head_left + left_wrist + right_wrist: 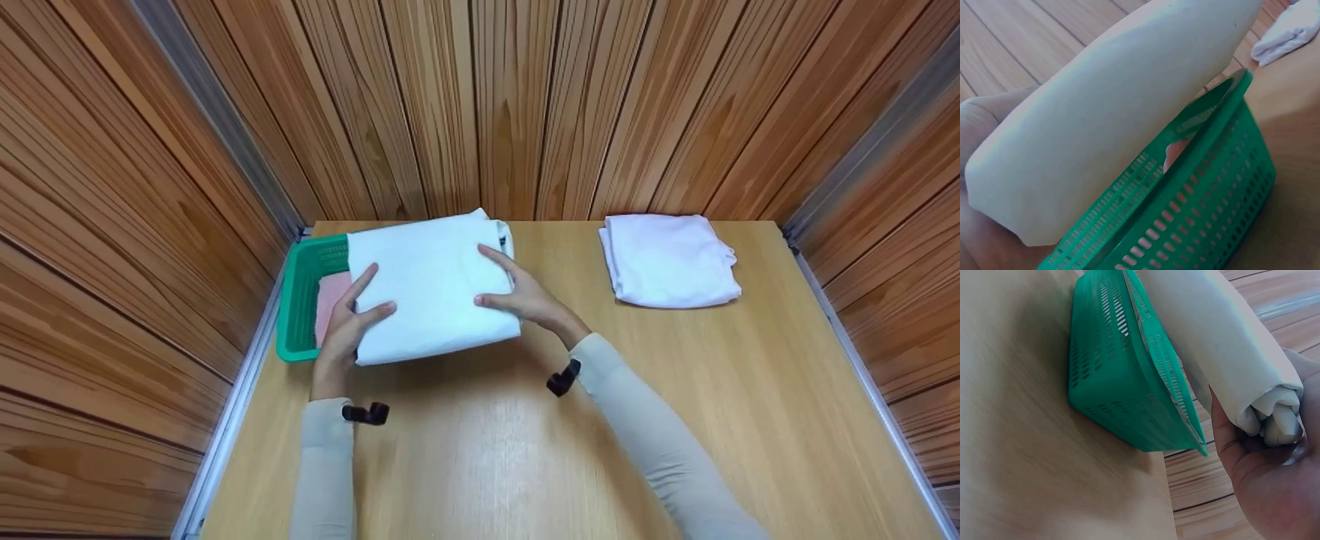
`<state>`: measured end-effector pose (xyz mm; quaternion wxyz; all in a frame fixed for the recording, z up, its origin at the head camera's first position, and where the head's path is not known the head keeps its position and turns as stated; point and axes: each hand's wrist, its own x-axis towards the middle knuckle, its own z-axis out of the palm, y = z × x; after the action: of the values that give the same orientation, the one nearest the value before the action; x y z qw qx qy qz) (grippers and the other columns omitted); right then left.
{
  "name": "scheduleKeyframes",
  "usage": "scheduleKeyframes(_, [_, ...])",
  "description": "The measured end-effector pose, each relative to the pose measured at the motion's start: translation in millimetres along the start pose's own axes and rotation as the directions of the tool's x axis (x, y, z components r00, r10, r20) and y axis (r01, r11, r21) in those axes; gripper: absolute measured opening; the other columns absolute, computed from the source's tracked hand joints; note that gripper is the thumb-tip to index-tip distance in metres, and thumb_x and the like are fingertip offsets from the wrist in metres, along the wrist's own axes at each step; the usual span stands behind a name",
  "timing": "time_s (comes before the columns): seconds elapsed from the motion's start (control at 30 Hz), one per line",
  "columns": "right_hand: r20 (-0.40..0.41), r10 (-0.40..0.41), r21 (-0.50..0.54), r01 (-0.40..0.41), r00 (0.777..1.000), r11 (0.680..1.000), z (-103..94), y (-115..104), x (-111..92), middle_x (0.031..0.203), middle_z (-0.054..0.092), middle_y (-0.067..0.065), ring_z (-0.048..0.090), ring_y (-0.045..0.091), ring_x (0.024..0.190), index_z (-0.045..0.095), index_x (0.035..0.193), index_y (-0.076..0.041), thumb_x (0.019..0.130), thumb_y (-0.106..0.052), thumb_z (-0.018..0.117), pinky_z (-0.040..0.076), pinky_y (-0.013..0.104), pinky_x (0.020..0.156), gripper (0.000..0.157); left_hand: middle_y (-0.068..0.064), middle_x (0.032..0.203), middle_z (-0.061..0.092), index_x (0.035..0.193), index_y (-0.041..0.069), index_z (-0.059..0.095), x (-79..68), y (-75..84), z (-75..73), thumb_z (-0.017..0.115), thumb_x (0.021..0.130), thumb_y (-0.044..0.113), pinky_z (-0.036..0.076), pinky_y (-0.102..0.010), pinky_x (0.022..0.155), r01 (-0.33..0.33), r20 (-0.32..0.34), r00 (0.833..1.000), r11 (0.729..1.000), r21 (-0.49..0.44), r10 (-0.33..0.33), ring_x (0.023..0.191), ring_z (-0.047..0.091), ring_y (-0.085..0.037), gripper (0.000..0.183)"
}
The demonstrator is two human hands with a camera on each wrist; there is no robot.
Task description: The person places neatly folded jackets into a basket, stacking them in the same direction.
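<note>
A folded white cloth [435, 289] is held up over the green basket [289, 330], hiding most of it in the head view. My left hand [345, 326] grips its left edge, thumb and a finger on top, the others underneath. On the opposite edge my right hand [525, 292] holds it the same way. The right wrist view shows the cloth's rolled end [1275, 416] between the thumb and fingers. Inside the basket a pink cloth [330, 300] lies at the left. The left wrist view shows the white cloth [1106, 112] tilted above the basket rim [1241, 84], apart from it in places.
A second folded white cloth [675, 262] lies at the back right of the wooden table [487, 457]. Wood-panelled walls [510, 112] stand behind and on both sides. The basket is close to the table's left and back edges.
</note>
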<state>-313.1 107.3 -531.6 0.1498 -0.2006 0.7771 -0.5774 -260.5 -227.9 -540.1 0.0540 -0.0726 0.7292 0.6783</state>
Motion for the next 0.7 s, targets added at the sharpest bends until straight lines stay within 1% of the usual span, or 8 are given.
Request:
scheduleKeyframes(0.1, [0.009,0.007,0.021,-0.007,1.000,1.000,6.5,-2.1,6.6,0.181,0.012,0.001,0.019,0.037,0.164,0.031,0.167,-0.042,0.095,-0.035,0.082,0.024,0.068,0.126,0.088,0.006,0.179,0.021,0.163,0.038,0.043,0.1,-0.9,-8.2,0.082,0.094,0.032,0.012,-0.060,0.133,-0.004,-0.016,1.000,1.000,-0.018,0.004,0.167,0.009,-0.024,0.080])
scheduleKeyframes(0.17, [0.011,0.009,0.037,-0.009,1.000,0.999,10.9,-3.2,10.8,0.180,0.013,0.004,0.025,0.037,0.161,0.032,0.167,-0.040,0.095,-0.033,0.081,0.028,0.066,0.125,0.087,0.007,0.179,0.020,0.163,0.037,0.044,-0.1,-1.4,-13.4,0.082,0.095,0.030,0.012,-0.059,0.133,-0.004,-0.028,1.000,0.999,-0.032,0.004,0.167,0.007,-0.024,0.079])
scheduleKeyframes(0.23, [0.013,0.013,0.050,-0.014,1.000,0.999,15.0,-4.1,14.7,0.179,0.014,0.007,0.032,0.038,0.156,0.033,0.167,-0.039,0.096,-0.032,0.081,0.033,0.064,0.123,0.086,0.007,0.180,0.017,0.163,0.036,0.044,-0.4,-1.8,-18.2,0.081,0.095,0.030,0.008,-0.059,0.134,-0.002,-0.043,0.999,0.999,-0.042,0.000,0.168,0.001,-0.022,0.077])
scheduleKeyframes(0.37, [0.022,0.028,0.062,-0.029,0.999,0.998,21.4,-6.4,21.7,0.177,0.019,0.012,0.043,0.038,0.147,0.033,0.167,-0.039,0.097,-0.031,0.079,0.041,0.060,0.117,0.084,0.007,0.182,0.001,0.163,0.035,0.044,0.6,-1.4,-27.3,0.081,0.096,0.032,-0.006,-0.060,0.133,-0.003,-0.070,0.998,1.000,-0.010,0.002,0.167,-0.015,-0.018,0.076])
scheduleKeyframes(0.43, [0.033,0.033,0.066,-0.035,0.999,0.997,24.0,-7.7,25.3,0.176,0.021,0.013,0.045,0.037,0.146,0.032,0.167,-0.040,0.098,-0.031,0.078,0.043,0.058,0.116,0.084,0.008,0.181,-0.002,0.163,0.035,0.044,1.1,-0.2,-32.3,0.080,0.096,0.034,-0.008,-0.061,0.132,-0.004,-0.074,0.997,1.000,0.008,0.004,0.166,-0.018,-0.017,0.075])
scheduleKeyframes(0.47, [0.040,0.034,0.071,-0.037,0.999,0.997,25.1,-8.3,26.8,0.175,0.022,0.014,0.046,0.037,0.145,0.031,0.167,-0.040,0.098,-0.031,0.078,0.044,0.058,0.116,0.084,0.007,0.181,-0.001,0.163,0.035,0.044,1.4,0.4,-35.0,0.080,0.097,0.035,-0.008,-0.061,0.132,-0.005,-0.072,0.997,1.000,0.010,0.006,0.167,-0.017,-0.017,0.075])
scheduleKeyframes(0.6, [0.062,0.036,0.080,-0.041,0.997,0.996,28.8,-10.2,33.4,0.175,0.022,0.014,0.044,0.037,0.147,0.031,0.168,-0.040,0.098,-0.031,0.077,0.042,0.060,0.118,0.084,0.009,0.181,0.010,0.164,0.032,0.044,1.7,3.2,-45.4,0.080,0.098,0.029,-0.005,-0.060,0.133,-0.011,-0.042,0.999,0.999,-0.033,0.009,0.168,-0.010,-0.018,0.075])
scheduleKeyframes(0.7, [0.070,0.042,0.094,-0.049,0.997,0.994,30.2,-11.1,37.2,0.177,0.018,0.010,0.036,0.036,0.154,0.031,0.167,-0.040,0.098,-0.031,0.076,0.033,0.062,0.124,0.084,0.008,0.181,0.012,0.164,0.027,0.043,3.8,4.9,-51.4,0.079,0.098,0.023,-0.007,-0.058,0.133,-0.021,-0.019,1.000,0.998,-0.063,0.020,0.168,-0.009,-0.019,0.076])
